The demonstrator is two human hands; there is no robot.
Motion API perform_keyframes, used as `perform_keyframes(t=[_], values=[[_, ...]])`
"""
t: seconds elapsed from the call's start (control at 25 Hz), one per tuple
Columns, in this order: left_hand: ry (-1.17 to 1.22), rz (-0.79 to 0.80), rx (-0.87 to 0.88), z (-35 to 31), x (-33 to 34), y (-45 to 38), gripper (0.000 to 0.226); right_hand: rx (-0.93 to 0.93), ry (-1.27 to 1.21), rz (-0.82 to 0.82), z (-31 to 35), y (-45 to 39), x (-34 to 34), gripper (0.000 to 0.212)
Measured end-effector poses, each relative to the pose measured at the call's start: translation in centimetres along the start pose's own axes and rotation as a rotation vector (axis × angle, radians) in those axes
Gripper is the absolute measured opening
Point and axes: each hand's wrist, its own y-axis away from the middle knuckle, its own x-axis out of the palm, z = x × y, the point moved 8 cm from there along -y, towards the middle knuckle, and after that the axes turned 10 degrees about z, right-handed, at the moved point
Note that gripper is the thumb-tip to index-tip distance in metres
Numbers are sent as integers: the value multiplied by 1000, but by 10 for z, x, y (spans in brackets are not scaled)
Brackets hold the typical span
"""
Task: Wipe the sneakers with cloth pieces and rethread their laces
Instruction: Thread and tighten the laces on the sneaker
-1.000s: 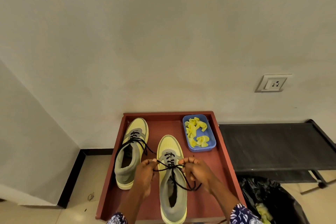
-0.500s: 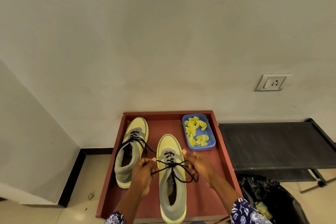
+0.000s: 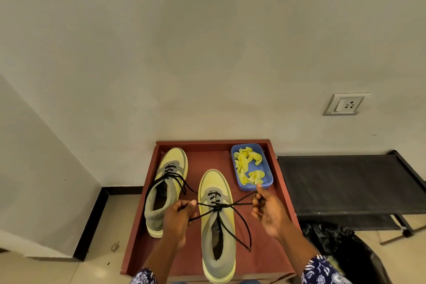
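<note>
Now we see our two hands drawing a black shoelace (image 3: 239,203) taut across the nearer yellow-and-grey sneaker (image 3: 217,233), which lies toe away from us on a shallow reddish-brown wooden tray (image 3: 280,193). A second ago both hands sat close together over the eyelets; they have since spread to either side, and the loops have pulled out into straight strands crossing at a small knot on the tongue. We judge that the bow on this shoe is being tightened, so its lacing is nearly finished.

Our left hand (image 3: 178,219), at nine o'clock from the knot, has its fingers curled, pinching one strand between thumb and forefinger. Our right hand (image 3: 268,212), at three o'clock from the knot, is looser, with its fingers bent around the other strand. One free end trails toward five o'clock beside the shoe.

We count two sneakers. The second yellow-and-grey sneaker (image 3: 166,189) sits at ten o'clock from the first, already laced in black, its ends lying loose. We count one blue rectangular plastic tub (image 3: 268,174) at one o'clock on the tray, holding several crumpled yellow cloth pieces (image 3: 247,168); the exact number is unclear.

Beyond the tray at three o'clock stands one black bench (image 3: 345,182), with one white wall socket (image 3: 345,104) above it.
</note>
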Motion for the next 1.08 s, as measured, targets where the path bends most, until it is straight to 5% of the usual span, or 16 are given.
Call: perform_keyframes(t=[0.64, 1.08], values=[[-72, -187, 19, 3, -11, 1, 18, 55, -536, -209, -32, -12, -12, 40], [-141, -224, -5, 6, -21, -4, 18, 78, -593, -262, -42, -16, -21, 40]])
